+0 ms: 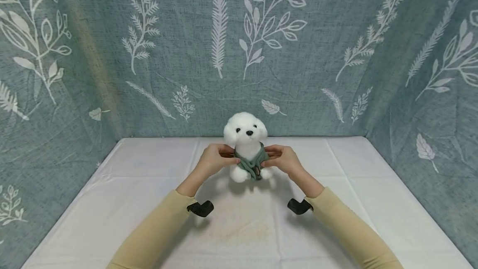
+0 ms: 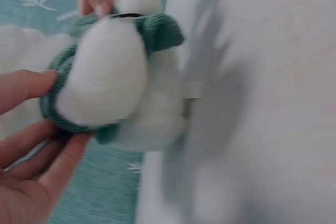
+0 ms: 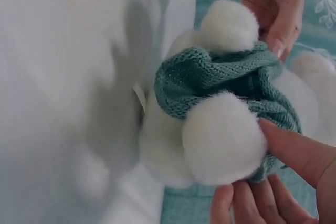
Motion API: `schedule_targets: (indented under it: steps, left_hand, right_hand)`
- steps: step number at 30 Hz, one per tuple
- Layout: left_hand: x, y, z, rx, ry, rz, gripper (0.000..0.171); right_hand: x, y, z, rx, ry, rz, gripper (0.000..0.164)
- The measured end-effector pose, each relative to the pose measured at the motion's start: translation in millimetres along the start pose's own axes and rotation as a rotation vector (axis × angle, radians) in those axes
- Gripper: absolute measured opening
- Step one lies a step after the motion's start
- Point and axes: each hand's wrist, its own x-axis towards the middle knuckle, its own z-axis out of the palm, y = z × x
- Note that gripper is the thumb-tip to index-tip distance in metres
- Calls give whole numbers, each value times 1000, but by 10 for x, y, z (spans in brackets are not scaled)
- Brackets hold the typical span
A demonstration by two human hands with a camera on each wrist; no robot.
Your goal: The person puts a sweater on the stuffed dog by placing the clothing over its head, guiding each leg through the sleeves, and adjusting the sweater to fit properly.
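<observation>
A white plush dog (image 1: 245, 125) with black eyes and nose faces the head camera, its lower paws close over the tabletop. A green knitted garment (image 1: 244, 164) wraps its body and has a small brown patch at the front. My left hand (image 1: 215, 157) pinches the knit on one side, thumb in front and fingers behind. On the opposite side my right hand (image 1: 285, 159) grips the garment the same way. The right wrist view shows the knit (image 3: 210, 77) bunched above a fluffy white paw (image 3: 226, 140). A white tag (image 3: 139, 98) sticks out underneath.
A white cloth (image 1: 239, 235) with faint brownish stains covers the table. Grey-green curtains (image 1: 179, 53) printed with white leaves hang behind and on both sides. Black wrist devices (image 1: 200, 209) stick out below the tan sleeves (image 1: 157, 227).
</observation>
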Motion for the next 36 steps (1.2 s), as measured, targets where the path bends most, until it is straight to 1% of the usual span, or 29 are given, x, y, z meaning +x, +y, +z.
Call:
schedule_targets:
  steps: [2,4,7,9,11,14,17,20,24,31,34,36]
  left_hand:
    - [11,-67,51,-60,18,12,33]
    - [17,-122,94,-96,36,38,33]
    - [9,-170,144,-114,53,82,31]
    - [-9,-188,163,-117,58,90,30]
    - [-23,-200,175,-115,64,81,29]
    - [-41,-234,186,-120,51,68,30]
    - [-54,-284,196,-142,24,58,32]
    - [-68,-337,191,-164,-1,51,32]
    - [-88,-396,160,-183,-29,56,35]
    - [-108,-478,137,-203,-66,67,39]
    - [-120,-486,130,-215,-79,76,41]
    - [-138,-469,103,-197,-87,76,42]
  right_hand:
    - [7,26,-12,0,5,-16,49]
    - [13,56,-24,-9,7,-30,48]
    - [18,111,-32,-33,19,-63,46]
    - [24,158,-31,-46,21,-95,44]
    - [24,192,-33,-65,13,-121,43]
    - [23,228,-42,-97,-6,-114,42]
    - [16,253,-49,-125,-25,-71,41]
    - [11,286,-48,-121,-55,-50,40]
    - [-9,302,-42,-120,-86,-62,41]
    - [-24,330,-46,-94,-108,-77,40]
    - [-18,347,-65,-84,-133,-89,41]
    - [-19,338,-94,-77,-170,-85,41]
